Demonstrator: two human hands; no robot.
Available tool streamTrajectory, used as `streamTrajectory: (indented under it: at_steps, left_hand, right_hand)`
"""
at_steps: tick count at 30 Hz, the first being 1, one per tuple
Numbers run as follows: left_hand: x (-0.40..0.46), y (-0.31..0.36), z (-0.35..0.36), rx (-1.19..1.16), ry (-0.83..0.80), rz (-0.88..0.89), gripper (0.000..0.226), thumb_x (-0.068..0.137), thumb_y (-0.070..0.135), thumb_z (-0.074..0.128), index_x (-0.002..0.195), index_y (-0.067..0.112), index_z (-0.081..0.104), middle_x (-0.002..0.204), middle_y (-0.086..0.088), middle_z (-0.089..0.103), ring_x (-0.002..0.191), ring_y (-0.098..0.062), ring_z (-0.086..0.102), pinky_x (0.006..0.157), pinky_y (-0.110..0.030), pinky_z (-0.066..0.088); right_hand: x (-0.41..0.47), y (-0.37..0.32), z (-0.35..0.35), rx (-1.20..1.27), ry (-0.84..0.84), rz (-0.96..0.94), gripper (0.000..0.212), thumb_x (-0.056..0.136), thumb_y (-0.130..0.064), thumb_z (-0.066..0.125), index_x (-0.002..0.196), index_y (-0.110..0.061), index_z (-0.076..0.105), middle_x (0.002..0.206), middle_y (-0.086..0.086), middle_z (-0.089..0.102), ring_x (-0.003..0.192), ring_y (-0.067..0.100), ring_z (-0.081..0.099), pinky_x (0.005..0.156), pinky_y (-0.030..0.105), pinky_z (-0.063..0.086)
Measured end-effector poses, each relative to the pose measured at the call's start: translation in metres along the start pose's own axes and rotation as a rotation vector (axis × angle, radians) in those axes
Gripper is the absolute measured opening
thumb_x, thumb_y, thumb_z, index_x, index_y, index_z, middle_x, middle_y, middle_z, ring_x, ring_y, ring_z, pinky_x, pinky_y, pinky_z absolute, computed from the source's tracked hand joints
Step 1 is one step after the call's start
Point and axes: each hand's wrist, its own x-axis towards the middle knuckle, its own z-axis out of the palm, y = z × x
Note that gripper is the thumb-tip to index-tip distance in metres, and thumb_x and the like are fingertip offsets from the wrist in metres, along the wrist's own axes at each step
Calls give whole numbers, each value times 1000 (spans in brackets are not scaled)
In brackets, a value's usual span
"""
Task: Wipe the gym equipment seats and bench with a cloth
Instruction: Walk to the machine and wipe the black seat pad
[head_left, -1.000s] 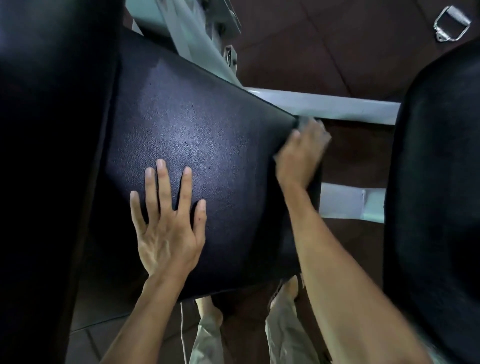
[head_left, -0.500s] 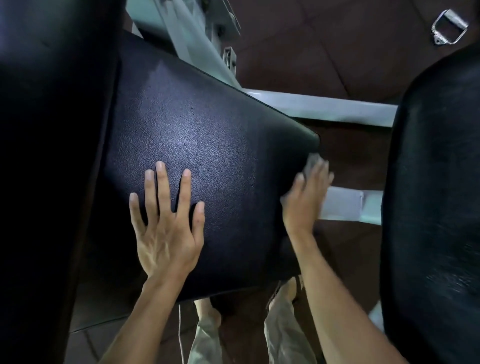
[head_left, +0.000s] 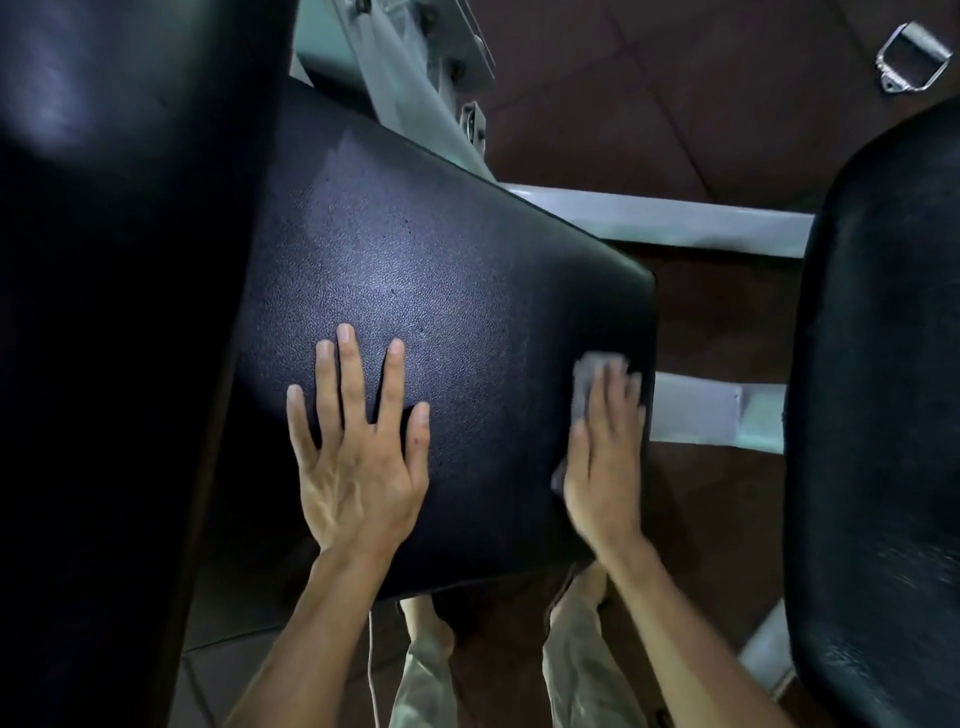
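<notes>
A black padded seat (head_left: 441, 291) fills the middle of the view. My left hand (head_left: 358, 457) lies flat on it, fingers spread, holding nothing. My right hand (head_left: 602, 457) presses a small grey cloth (head_left: 589, 376) against the seat's right edge; the cloth shows past my fingertips and below my thumb, the rest is hidden under the palm. A tall black back pad (head_left: 119, 312) stands along the left. Another black pad (head_left: 878, 415) runs down the right side.
Pale grey metal frame bars (head_left: 649, 221) run under and behind the seat, with a second bar (head_left: 711, 410) to its right. A metal cable handle (head_left: 909, 60) lies on the dark brown floor at the top right. My legs and feet (head_left: 431, 649) are below the seat's near edge.
My right hand has slid the cloth from the seat's far right corner down along the right edge toward me. My left hand has stayed flat in place.
</notes>
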Motion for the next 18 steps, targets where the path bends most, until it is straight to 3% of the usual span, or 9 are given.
streamTrajectory:
  at_steps: [3, 7, 13, 18]
  left_hand:
    - [0, -1, 2, 7, 1, 1, 58, 105, 49, 16, 159, 30, 15, 168, -9, 0, 156, -25, 1, 124, -47, 0]
    - [-1, -2, 2, -2, 24, 10, 57, 105, 48, 15, 159, 30, 14, 169, -8, 0, 156, -25, 2, 124, -48, 3]
    - [-1, -2, 3, -9, 37, 31, 58, 105, 50, 12, 159, 28, 18, 168, -10, 4, 156, -26, 5, 124, -48, 4]
    - [-1, 8, -7, -100, 53, -52, 62, 103, 52, 20, 157, 22, 26, 167, -10, 11, 156, -26, 9, 123, -54, 9]
  right_hand:
    - [88, -51, 9, 119, 149, 160, 61, 99, -28, 21, 153, 0, 24, 163, 19, 18, 152, 38, 8, 123, 53, 12]
    - [62, -105, 25, 171, 59, -78, 57, 100, -19, 31, 155, -5, 20, 166, 11, 11, 154, 30, -2, 126, 47, 5]
    - [0, -80, 13, 316, -102, -259, 59, 104, -23, 41, 157, -16, 17, 167, -1, 1, 154, 18, -7, 126, 42, 3]
    - [16, -10, 6, 10, 76, 101, 63, 101, -50, 24, 158, -25, 14, 167, 4, 0, 155, 24, -4, 122, 59, 9]
